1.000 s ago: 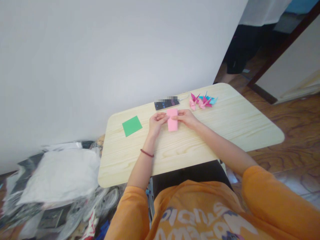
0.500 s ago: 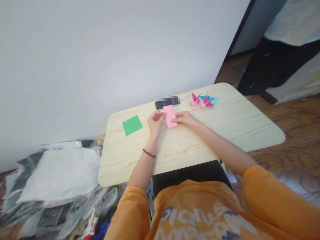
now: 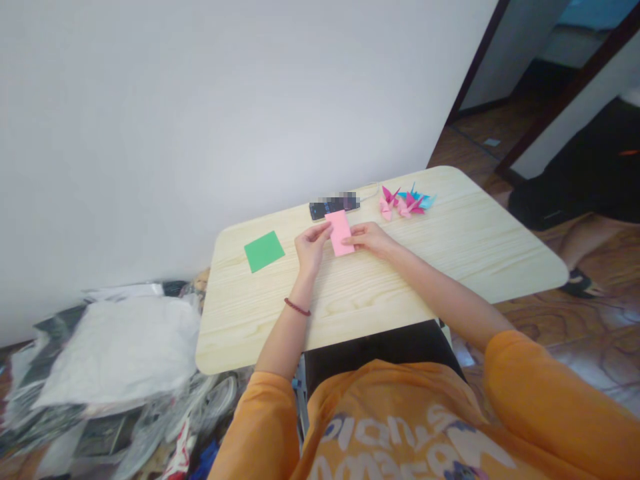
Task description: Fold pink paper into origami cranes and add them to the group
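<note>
while pinching pink paper on the bench between left fingers and right fingers, both narrow on its edges; green square unfolded, paper cranes finished.

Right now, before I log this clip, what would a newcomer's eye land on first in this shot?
The pink paper rectangle comes first, held between the left hand and right hand near the far side of the pale wooden table. To its right, near the far edge, sits a bright cluster of pink and blue origami cranes. A green paper square lies left of the hands.
</note>
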### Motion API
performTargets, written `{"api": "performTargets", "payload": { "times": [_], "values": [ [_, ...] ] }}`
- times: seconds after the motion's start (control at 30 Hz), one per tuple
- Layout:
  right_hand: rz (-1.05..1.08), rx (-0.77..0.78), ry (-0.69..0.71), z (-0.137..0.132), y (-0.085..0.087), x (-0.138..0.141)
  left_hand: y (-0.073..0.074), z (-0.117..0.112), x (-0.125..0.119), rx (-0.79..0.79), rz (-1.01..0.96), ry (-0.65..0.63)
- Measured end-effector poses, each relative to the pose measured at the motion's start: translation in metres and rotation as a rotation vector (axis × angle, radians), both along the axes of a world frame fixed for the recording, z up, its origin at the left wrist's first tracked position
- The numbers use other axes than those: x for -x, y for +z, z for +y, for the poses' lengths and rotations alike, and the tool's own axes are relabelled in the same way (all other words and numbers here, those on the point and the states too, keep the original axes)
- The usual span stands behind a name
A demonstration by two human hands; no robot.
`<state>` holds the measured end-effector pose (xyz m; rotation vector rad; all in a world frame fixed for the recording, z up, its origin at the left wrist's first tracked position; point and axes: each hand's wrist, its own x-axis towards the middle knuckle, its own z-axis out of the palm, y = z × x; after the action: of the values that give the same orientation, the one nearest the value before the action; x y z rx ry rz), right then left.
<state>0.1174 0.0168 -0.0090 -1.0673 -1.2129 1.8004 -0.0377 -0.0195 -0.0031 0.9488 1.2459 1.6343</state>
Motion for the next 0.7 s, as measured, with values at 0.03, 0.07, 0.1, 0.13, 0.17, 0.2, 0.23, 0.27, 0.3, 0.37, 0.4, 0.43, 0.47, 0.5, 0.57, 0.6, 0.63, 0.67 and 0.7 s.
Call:
{"api": "performTargets", "payload": {
  "times": [0.03,0.07,0.1,0.13,0.17,0.2,0.23,0.27,0.3,0.37,0.4,0.43,0.47,0.5,0.57,0.6,0.63,0.67,0.7],
  "values": [
    [-0.003,0.0,-0.002,0.0001,-0.0001,0.0001,-0.0002,0.0001,0.0001,0.003,0.0,0.0],
    [-0.006,-0.001,-0.003,0.0002,0.0,0.0002,-0.0006,0.0003,0.0003,0.004,0.0,0.001],
    [-0.008,-0.002,-0.002,0.0003,0.0001,0.0002,-0.0012,0.0006,0.0005,0.004,0.002,0.001],
    [-0.009,-0.001,-0.001,0.0003,0.0004,0.0003,-0.0018,0.0009,0.0007,0.003,0.006,0.002],
    [-0.009,-0.001,-0.001,0.0002,0.0008,0.0003,-0.0024,0.0012,0.0009,0.001,0.009,0.002],
    [-0.007,0.001,-0.001,0.0,0.0012,0.0003,-0.0029,0.0014,0.0011,0.001,0.013,0.002],
    [-0.005,0.004,-0.002,-0.0003,0.0016,0.0003,-0.0033,0.0015,0.0012,0.002,0.016,0.002],
    [-0.003,0.006,-0.003,-0.0005,0.002,0.0003,-0.0034,0.0015,0.0012,0.003,0.019,0.002],
    [-0.001,0.008,-0.005,-0.0008,0.0023,0.0003,-0.0034,0.0014,0.0012,0.005,0.022,0.001],
    [0.0,0.007,-0.01,-0.001,0.0023,0.0003,-0.0029,0.0011,0.0011,0.008,0.036,-0.007],
    [-0.002,0.005,-0.012,-0.0009,0.0019,0.0004,-0.0026,0.0009,0.0011,0.006,0.046,-0.013],
    [-0.006,0.001,-0.015,-0.0006,0.0012,0.0004,-0.0024,0.0008,0.0011,0.001,0.058,-0.019],
    [-0.011,-0.002,-0.018,-0.0001,0.0003,0.0004,-0.0023,0.0008,0.0011,-0.006,0.072,-0.026],
    [-0.016,-0.005,-0.02,0.0004,-0.0007,0.0004,-0.0023,0.0009,0.0011,-0.016,0.086,-0.031],
    [-0.024,-0.008,-0.019,0.0016,-0.0028,0.0004,-0.0028,0.0012,0.0013,-0.036,0.112,-0.039],
    [-0.025,-0.01,-0.019,0.0021,-0.0038,0.0003,-0.0032,0.0013,0.0014,-0.045,0.123,-0.042],
    [-0.027,-0.013,-0.019,0.0025,-0.0045,0.0002,-0.0036,0.0015,0.0015,-0.053,0.133,-0.043],
    [-0.03,-0.016,-0.018,0.0028,-0.0051,0.0001,-0.0041,0.0016,0.0016,-0.06,0.142,-0.043],
    [-0.035,-0.021,-0.019,0.003,-0.0055,0.0,-0.0046,0.0017,0.0018,-0.065,0.152,-0.041]
  ]
}}
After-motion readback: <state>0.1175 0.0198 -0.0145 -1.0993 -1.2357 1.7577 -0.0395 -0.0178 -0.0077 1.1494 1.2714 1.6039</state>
